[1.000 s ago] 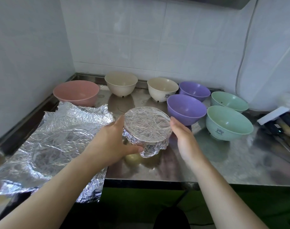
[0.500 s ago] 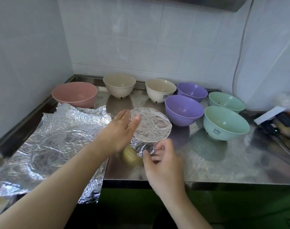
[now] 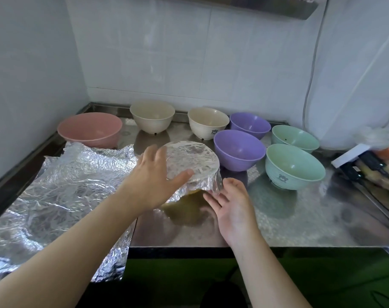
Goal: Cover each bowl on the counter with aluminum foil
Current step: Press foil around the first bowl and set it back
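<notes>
A foil-covered bowl (image 3: 194,158) stands mid-counter, its yellowish wall showing under the foil's lower edge. My left hand (image 3: 154,176) lies against its left side, fingers straight, thumb across the foil top near the front rim. My right hand (image 3: 231,203) is open, palm up, fingertips touching the foil skirt at the bowl's front right. Uncovered bowls stand behind and to the right: a pink bowl (image 3: 90,128), two cream bowls (image 3: 152,115) (image 3: 208,122), two purple bowls (image 3: 239,150) (image 3: 250,125), and two green bowls (image 3: 294,166) (image 3: 292,138).
A large crinkled foil sheet (image 3: 62,192) lies on the left of the steel counter (image 3: 300,218) and hangs over its front edge. Black cables and a white box (image 3: 348,155) sit at the right edge. Tiled walls close the back and left.
My right hand has uncurled from pinching the foil at the front and now lies open at the front right. My left hand slid further onto the foil top. The view moved closer.
</notes>
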`<state>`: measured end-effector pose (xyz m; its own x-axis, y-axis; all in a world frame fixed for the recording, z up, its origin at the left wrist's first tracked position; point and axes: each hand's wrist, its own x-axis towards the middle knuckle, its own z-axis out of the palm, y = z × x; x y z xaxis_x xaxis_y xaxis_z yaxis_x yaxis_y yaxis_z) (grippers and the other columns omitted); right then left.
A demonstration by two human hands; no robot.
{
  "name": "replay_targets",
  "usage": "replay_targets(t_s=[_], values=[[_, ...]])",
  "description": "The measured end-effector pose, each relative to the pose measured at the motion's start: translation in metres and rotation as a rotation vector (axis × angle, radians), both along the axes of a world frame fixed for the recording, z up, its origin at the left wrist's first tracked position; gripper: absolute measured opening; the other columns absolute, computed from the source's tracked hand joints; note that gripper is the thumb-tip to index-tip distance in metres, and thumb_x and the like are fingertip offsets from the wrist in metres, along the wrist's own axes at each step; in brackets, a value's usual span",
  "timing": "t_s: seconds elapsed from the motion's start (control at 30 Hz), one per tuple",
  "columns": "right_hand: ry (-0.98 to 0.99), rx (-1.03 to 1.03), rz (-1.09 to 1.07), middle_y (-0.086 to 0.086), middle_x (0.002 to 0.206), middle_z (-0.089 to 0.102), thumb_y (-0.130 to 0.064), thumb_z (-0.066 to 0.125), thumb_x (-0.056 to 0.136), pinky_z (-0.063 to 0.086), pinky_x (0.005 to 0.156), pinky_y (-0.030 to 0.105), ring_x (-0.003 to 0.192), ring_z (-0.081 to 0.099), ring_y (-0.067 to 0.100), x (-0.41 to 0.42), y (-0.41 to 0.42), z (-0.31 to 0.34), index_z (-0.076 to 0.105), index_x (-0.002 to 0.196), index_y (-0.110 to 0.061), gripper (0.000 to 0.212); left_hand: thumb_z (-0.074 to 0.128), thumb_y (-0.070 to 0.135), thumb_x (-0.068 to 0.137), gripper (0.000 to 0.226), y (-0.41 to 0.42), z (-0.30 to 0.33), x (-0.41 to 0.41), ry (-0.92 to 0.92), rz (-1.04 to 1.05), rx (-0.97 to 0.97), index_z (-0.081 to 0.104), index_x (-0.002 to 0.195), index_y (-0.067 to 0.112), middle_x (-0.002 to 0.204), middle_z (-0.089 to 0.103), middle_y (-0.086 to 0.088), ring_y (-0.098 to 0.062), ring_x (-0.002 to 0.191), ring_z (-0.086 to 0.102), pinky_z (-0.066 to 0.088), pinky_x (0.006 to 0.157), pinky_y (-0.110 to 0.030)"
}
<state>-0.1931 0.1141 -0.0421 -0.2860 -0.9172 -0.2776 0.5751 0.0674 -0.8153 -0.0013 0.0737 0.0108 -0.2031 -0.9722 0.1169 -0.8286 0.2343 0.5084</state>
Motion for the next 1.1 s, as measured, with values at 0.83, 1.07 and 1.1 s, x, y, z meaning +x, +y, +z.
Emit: replay_targets(t_s=[0.83, 1.07, 1.1], values=[[0.375, -0.139, 0.113, 0.019, 0.099, 0.077, 0.001, 0.051, 0.103, 0.061, 0.077, 0.04, 0.085, 0.073, 0.032, -0.004, 0.003, -0.002, 0.072, 0.111, -0.008, 0.024, 0.029, 0.116, 0.04, 0.159, -0.037, 0.002, -0.02, -0.276, -0.066, 0.052, 0.01, 0.163, 0.018, 0.17, 0.019, -0.01, -0.028, 0.158, 0.015, 0.015, 0.127, -0.05], [0.302, -0.177, 0.144, 0.016, 0.113, 0.069, 0.003, 0.075, 0.08, 0.057, 0.087, 0.041, 0.1, 0.07, 0.026, -0.01, 0.011, -0.019, 0.064, 0.116, -0.009, 0.039, 0.024, 0.116, 0.042, 0.155, -0.032, -0.007, -0.025, -0.344, -0.05, -0.006, 0.011, 0.163, 0.02, 0.171, 0.015, -0.009, -0.027, 0.159, 0.009, 0.014, 0.126, -0.055], [0.323, -0.177, 0.155, 0.014, 0.113, 0.069, 0.004, 0.078, 0.081, 0.058, 0.083, 0.041, 0.099, 0.072, 0.029, -0.011, 0.013, -0.02, 0.062, 0.115, -0.008, 0.039, 0.022, 0.116, 0.042, 0.154, -0.031, -0.008, -0.025, -0.347, -0.045, -0.021, 0.013, 0.162, 0.02, 0.171, 0.016, -0.008, -0.027, 0.158, 0.009, 0.016, 0.126, -0.055]])
